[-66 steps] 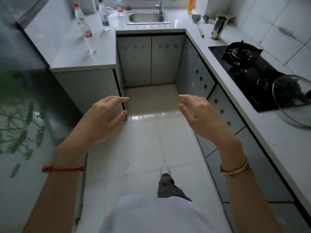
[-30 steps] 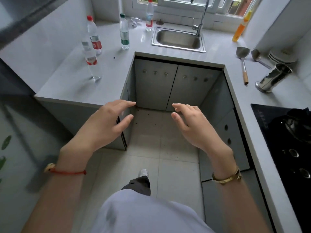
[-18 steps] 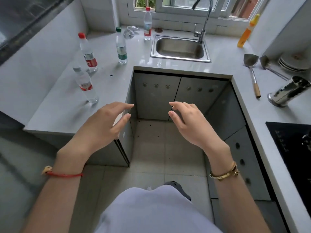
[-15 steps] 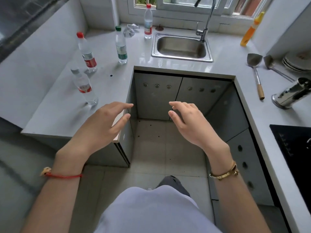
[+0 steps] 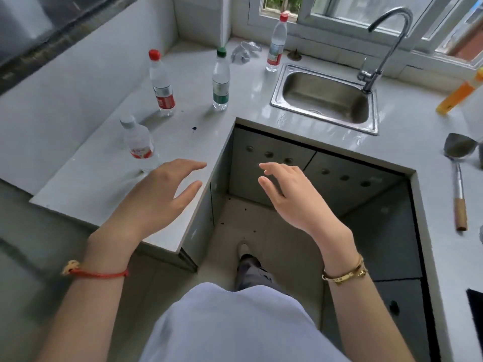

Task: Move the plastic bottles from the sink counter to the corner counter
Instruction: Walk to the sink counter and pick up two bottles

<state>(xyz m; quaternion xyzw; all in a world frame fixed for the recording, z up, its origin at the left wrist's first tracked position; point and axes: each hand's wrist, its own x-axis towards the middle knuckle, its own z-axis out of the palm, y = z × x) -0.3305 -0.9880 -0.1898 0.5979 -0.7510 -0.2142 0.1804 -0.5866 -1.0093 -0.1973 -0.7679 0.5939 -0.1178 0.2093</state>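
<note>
Several clear plastic bottles stand upright on the grey counter [image 5: 99,178]. A red-capped bottle [image 5: 275,44] stands by the window, just left of the steel sink [image 5: 324,96]. A green-capped bottle [image 5: 220,79] and another red-capped bottle [image 5: 160,83] stand further left. A short white-capped bottle [image 5: 138,143] stands nearest me. My left hand [image 5: 159,199] hovers open over the counter's front part, just right of the short bottle and not touching it. My right hand [image 5: 295,195] is open in the air over the floor gap. Both hands hold nothing.
A tall faucet [image 5: 384,45] rises behind the sink. An orange bottle [image 5: 460,92] leans at the far right. A spatula with a wooden handle [image 5: 458,184] lies on the right counter. A crumpled clear wrapper [image 5: 244,50] lies in the back corner. Cabinet doors [image 5: 308,176] face me.
I have walked closer to the sink end of the kitchen, so the counter and bottles fill more of the view. Both hands stayed open and raised; the left one is now over the counter.
</note>
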